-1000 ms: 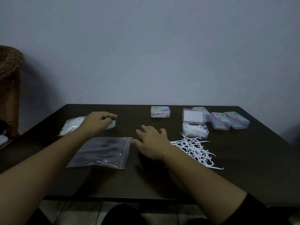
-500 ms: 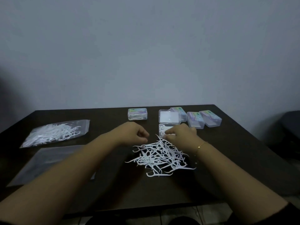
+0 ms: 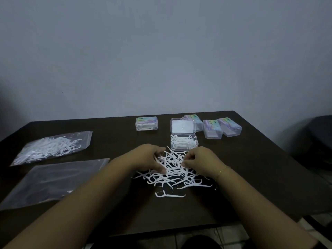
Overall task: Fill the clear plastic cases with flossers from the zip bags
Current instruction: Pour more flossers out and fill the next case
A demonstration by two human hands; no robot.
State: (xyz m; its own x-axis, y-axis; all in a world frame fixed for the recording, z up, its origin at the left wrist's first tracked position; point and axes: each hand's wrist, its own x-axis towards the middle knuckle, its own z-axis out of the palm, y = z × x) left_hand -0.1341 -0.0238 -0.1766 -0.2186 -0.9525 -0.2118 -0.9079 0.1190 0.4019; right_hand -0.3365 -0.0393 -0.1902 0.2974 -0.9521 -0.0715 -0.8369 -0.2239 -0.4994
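A loose pile of white flossers [image 3: 172,172] lies on the dark table [image 3: 251,168] in front of me. My left hand [image 3: 148,158] rests on the pile's left side with fingers curled among the flossers. My right hand [image 3: 201,159] is on the right side, fingertips pinching flossers. Just beyond the pile an open clear case [image 3: 184,143] holds flossers, its lid [image 3: 182,126] tipped back. A full zip bag [image 3: 52,147] lies at the left, an empty zip bag [image 3: 53,180] nearer me.
A closed case with flossers [image 3: 146,123] stands at the back centre. Three more closed cases [image 3: 212,128] sit at the back right. A single flosser [image 3: 168,194] lies apart, nearer the front edge. A dark seat [image 3: 318,139] is at the right.
My view has swung right. Both hands left the bags, came to the flosser pile, and now dig into it, closer together than half a second ago.
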